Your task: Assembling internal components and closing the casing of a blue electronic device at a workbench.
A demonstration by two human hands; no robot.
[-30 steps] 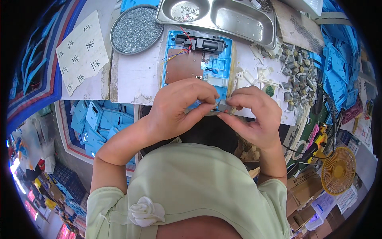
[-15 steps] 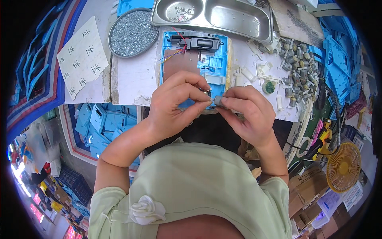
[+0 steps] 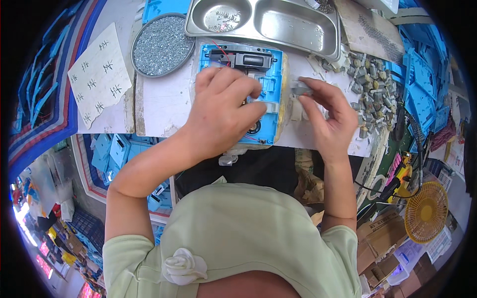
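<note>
Black module seated in uncovered blue casing; left hand over it, grip hidden; grey piece beside it pinched by right hand.

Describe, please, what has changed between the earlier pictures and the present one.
The left hand and right hand, which were close together at the near edge of the blue case, have separated. The left moved forward over the case; its grip is unclear. The right moved right and forward, pinching a small grey part. The round dish and steel tray stayed in place.
</note>
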